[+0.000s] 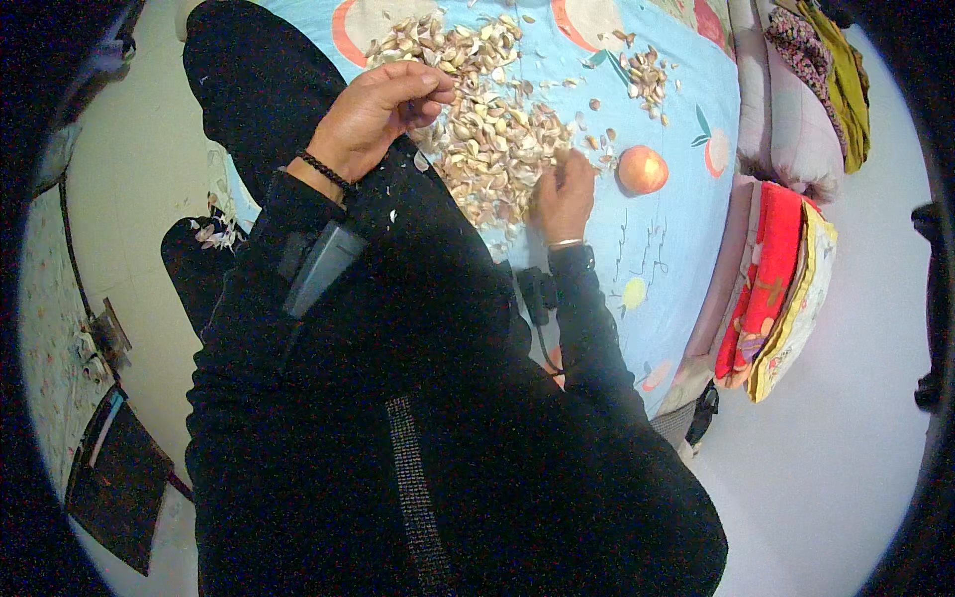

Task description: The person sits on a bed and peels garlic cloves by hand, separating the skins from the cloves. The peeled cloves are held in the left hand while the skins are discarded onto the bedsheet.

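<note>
A wide heap of garlic cloves (485, 142), most in pale or purplish skins, lies on a light blue printed cloth (671, 224). My left hand (384, 108), with a black braided bracelet at the wrist, is raised over the heap's near left edge. Its thumb and fingers are bent together; whether a clove is between them is hidden. My right hand (568, 198) is down at the right edge of the heap, fingertips among the cloves. What it may grip cannot be made out. Just right of it sits a round red-yellow fruit (642, 169), apparently an apple.
Further right is a smaller group of cloves (647, 76). Loose skins (218, 233) cling to my dark trousers on the left. Folded red fabric (772, 276) and a quilted pillow (798, 127) line the right side. A dark flat panel (119, 477) stands at lower left.
</note>
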A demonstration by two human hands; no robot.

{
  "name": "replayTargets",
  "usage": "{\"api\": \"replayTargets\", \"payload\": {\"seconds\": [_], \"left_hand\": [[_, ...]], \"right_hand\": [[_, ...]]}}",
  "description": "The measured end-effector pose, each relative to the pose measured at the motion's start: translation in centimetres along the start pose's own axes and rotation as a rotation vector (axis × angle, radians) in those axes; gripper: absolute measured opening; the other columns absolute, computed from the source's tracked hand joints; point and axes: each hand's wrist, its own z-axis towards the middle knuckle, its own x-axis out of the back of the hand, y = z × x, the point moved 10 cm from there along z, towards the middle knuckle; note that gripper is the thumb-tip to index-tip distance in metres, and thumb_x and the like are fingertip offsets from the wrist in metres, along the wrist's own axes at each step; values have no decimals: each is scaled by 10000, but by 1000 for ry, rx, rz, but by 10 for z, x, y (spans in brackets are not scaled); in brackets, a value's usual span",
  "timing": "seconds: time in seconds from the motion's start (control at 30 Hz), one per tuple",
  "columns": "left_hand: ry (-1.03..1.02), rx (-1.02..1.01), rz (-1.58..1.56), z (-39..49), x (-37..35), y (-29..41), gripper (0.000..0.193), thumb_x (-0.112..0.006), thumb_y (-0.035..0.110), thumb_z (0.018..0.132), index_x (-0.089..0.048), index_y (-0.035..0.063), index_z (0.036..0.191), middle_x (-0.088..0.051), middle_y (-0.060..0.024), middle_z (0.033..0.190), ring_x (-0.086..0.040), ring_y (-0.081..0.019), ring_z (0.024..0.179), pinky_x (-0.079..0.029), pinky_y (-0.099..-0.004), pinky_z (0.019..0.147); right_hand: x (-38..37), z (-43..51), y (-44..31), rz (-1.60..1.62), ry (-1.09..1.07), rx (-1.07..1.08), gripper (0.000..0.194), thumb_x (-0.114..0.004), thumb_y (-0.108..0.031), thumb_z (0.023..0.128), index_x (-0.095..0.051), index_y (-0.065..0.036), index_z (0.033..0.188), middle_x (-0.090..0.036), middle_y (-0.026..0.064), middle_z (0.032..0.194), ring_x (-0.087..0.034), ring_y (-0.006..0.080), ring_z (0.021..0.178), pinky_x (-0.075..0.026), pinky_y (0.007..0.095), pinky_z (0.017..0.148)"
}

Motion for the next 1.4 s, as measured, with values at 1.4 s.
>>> {"api": "replayTargets", "payload": {"seconds": [1.4], "left_hand": [[20,2,79,3,0,0,208,-508,177,880,-559,-3,969,-589,-64,909,-539,-90,738,-455,-218,710]], "right_hand": [[2,109,109,1164,74,-771,122,-539,-91,780,-544,20,830,-567,80,704,-503,123,536,-412,208,438]]}}
